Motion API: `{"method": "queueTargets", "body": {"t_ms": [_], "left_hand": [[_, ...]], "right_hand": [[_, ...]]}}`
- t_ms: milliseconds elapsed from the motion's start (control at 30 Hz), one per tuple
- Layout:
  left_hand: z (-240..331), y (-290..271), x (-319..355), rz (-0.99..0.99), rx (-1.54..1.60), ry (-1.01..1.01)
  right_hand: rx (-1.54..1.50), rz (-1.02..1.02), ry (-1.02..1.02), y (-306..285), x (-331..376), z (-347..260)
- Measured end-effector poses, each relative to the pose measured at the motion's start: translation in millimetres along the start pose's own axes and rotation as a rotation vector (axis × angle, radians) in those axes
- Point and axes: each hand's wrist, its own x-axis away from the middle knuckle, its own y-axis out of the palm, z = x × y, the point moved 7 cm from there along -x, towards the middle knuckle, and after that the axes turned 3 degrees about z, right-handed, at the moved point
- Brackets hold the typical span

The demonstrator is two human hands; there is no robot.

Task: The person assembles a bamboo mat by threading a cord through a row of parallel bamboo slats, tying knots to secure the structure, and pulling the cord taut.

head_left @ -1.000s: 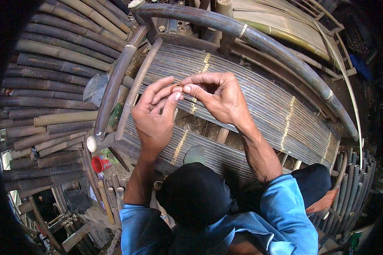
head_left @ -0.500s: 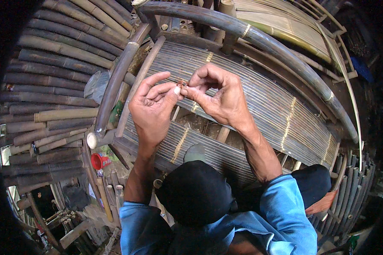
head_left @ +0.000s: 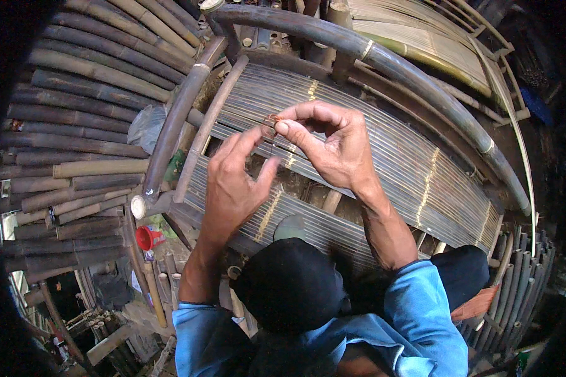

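My right hand pinches a small reddish-brown, thin, wire-like loop between thumb and forefinger. Its exact kind is too small to make out. Close beside it is my left hand, a little blurred, with thumb and fingers apart; its fingertips are near the loop, and I cannot tell whether they touch it. Both hands are raised over a bench seat of dark bamboo slats crossed by pale bindings. A gap in the slats shows below the hands.
A thick bamboo rail curves along the bench's far side, and a bamboo armrest stands at its left. Many bamboo poles lie stacked at left. A clear plastic bag and red cup are near the armrest. Pale strips lie at far right.
My left thumb and fingers have spread apart, and the left hand has drawn down and slightly right. The small loop stays pinched in my right hand, which has shifted slightly right.
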Motion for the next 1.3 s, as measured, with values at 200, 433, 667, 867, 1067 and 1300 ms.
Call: {"method": "queueTargets", "body": {"t_ms": [200,433,667,867,1067,1300], "left_hand": [[-8,-18,2,-0.062,0.084,-0.219],[-27,-27,-6,-0.109,1.025,-0.374],[-18,-38,-23,0.073,1.543,-0.385],[-23,-40,-19,-0.011,1.482,-0.395],[-11,-13,-1,-0.043,0.910,-0.385],[4,5,1,-0.153,0.602,-0.469]], "right_hand": [[-0.164,-0.016,0.062,-1,-2,0],[-0.355,-0.150,0.051,10,-2,8],[-0.722,-0.320,0.256,25,7,6],[-0.692,-0.335,0.243,24,5,-1],[-0.495,-0.225,0.139,19,3,-4],[-0.400,-0.142,0.064,10,1,-13]]}}
